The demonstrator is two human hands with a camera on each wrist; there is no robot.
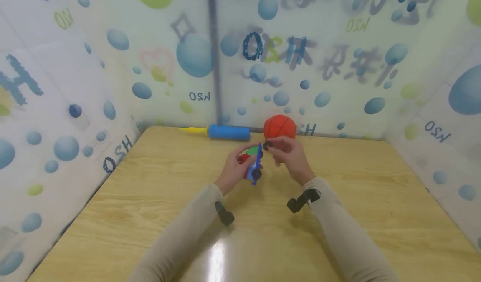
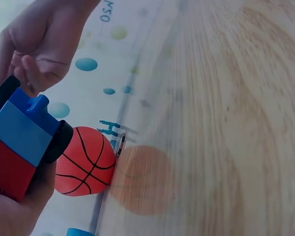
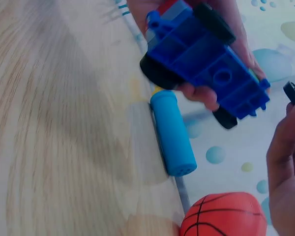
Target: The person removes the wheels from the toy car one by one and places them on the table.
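My left hand (image 1: 232, 172) grips a small toy vehicle (image 1: 253, 172) with a blue chassis and red and green upper parts. It is tipped on its side, and its blue underside (image 3: 201, 64) faces the right wrist view, where three black wheels show on it. Just right of the toy, my right hand (image 1: 294, 157) pinches a loose black wheel (image 1: 267, 145) between thumb and forefinger. A small gap separates that wheel from the toy. Both hands are raised over the wooden table (image 1: 180, 190). In the left wrist view the toy's blue and red end (image 2: 24, 130) shows up close.
Behind the hands, at the table's back edge, lies a blue hand pump (image 1: 229, 132) with a yellow nozzle (image 1: 195, 129). A red ball with black basketball lines (image 1: 279, 125) sits beside it to the right. Bubble-patterned walls (image 1: 323, 77) rise behind and along both sides.
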